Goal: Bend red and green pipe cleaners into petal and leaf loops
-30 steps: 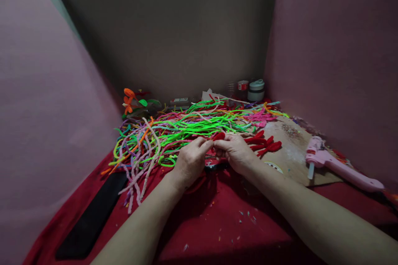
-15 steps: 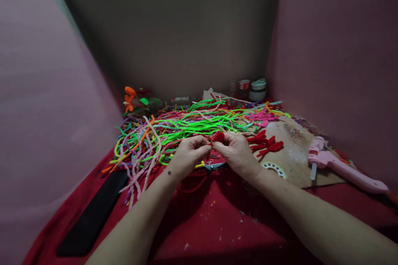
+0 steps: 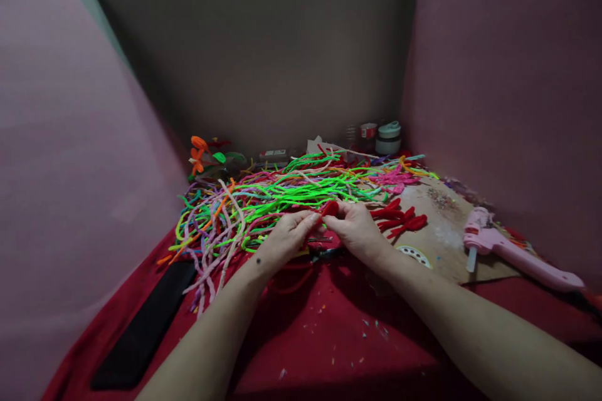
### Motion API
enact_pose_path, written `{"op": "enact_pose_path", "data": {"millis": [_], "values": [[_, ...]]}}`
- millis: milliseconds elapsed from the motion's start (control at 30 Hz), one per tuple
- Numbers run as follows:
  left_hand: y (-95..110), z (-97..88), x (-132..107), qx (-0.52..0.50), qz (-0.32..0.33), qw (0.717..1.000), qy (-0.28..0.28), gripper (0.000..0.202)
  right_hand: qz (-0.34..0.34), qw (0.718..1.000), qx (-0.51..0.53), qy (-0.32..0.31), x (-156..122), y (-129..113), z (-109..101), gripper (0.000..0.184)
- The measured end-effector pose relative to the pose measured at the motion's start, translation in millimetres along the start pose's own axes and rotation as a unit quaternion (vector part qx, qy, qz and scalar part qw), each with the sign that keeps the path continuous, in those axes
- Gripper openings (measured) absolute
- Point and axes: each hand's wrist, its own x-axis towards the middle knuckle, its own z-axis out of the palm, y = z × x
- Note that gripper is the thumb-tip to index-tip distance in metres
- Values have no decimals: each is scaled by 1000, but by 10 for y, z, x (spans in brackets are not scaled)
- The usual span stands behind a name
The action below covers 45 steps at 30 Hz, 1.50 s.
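Between my two hands is a red pipe cleaner [image 3: 330, 207] bent into a loop. My left hand [image 3: 292, 233] pinches its lower part with thumb and fingertips. My right hand [image 3: 356, 229] grips the loop from the other side, fingers closed on it. Scissors [image 3: 326, 254] lie beneath my hands on the red cloth, partly covered by them. To the right of my right hand rest several red looped pipe cleaners [image 3: 407, 220]. Just behind my hands spreads a large pile of pipe cleaners [image 3: 301, 191], mostly bright green, pink and purple.
A pink glue gun [image 3: 512, 247] lies on a brown board [image 3: 451, 244] at right, near a white ring with holes [image 3: 414, 255]. At left is a black flat strip [image 3: 145, 326]. An orange flower [image 3: 197, 153] and a lidded jar [image 3: 388, 138] stand at the back.
My left fingers have moved slightly right and closed tighter around the red pipe cleaner, nearer my right hand. The camera view has shifted a little.
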Motion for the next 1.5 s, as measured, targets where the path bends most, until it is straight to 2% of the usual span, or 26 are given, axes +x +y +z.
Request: {"op": "enact_pose_path", "data": {"millis": [67,133,167,233,267,333,400,467,533,600,667,700,767,833,900,1000,1133,1233,1367,1500], "values": [[14,-36,-12,-93,-55,992,-71,38,-25,999,-31,-17,-10,-14,2,11],[3,-21,-31,-94,-67,990,-83,35,-18,999,-34,0,-14,0,9,11],[-11,9,-40,-57,-54,995,-54,31,-4,1000,-21,18,-13,16,15,11],[-49,97,-49,64,-4,996,54,22,38,998,32,49,-6,53,25,15],[-65,143,-50,124,25,986,113,17,57,995,63,59,-1,67,28,18],[-75,208,-46,178,54,968,167,13,73,990,105,57,10,71,23,20],[-42,209,-41,130,37,980,144,19,70,991,111,38,21,34,4,16],[18,159,-43,27,-11,996,80,24,73,993,98,11,30,-27,-21,16],[68,111,-52,-56,-54,997,23,26,85,993,87,-10,36,-78,-37,18],[75,114,-64,-53,-52,997,17,26,89,991,99,-3,39,-87,-32,20],[33,181,-76,58,-9,995,82,24,92,985,139,37,40,-52,-5,22],[0,230,-82,148,18,980,129,23,99,979,166,61,40,-25,14,23],[-69,327,-90,327,58,922,199,19,131,962,220,100,41,30,48,24],[-118,387,-89,434,84,874,202,17,166,943,256,131,44,68,68,21],[-133,396,-80,466,80,863,178,18,183,934,269,148,48,83,68,16],[-100,356,-65,426,52,890,152,19,163,939,266,143,54,78,45,15],[-54,310,-58,331,52,933,131,19,128,948,252,143,64,75,13,19],[-63,277,-59,287,54,948,125,21,120,953,238,142,71,82,0,20],[-74,209,-54,195,26,973,123,26,76,962,242,98,75,89,6,18],[-36,205,-65,153,18,984,85,27,53,967,240,65,70,87,24,19]]}}
